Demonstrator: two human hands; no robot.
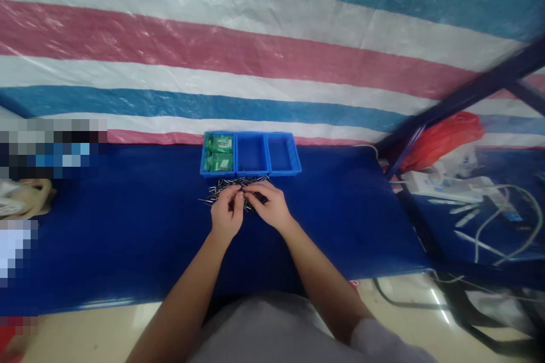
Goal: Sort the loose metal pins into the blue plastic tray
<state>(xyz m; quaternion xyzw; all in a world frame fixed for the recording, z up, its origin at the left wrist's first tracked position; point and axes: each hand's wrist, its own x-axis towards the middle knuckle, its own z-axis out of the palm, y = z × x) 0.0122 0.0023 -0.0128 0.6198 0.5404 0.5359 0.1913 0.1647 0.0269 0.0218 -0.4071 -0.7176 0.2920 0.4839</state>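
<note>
Where striped sheeting point(255, 57) hangs: beyond the table's point(128, 210) far edge.
Blue bins point(251, 153): three in a row near that edge; green packets point(221, 153) in the leftmost.
Left hand point(227, 212), right hand point(272, 204): fingers curled, tips meeting; any grasp too small to tell.
Metal pieces point(225, 183): heaped beneath both hands, just before the bins.

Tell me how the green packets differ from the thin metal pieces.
The green packets sit in the left blue bin; the thin metal pieces lie in a loose pile on the blue table. The packets are broad and green, the metal pieces narrow, silvery and dark. Both come in multiples.
</note>
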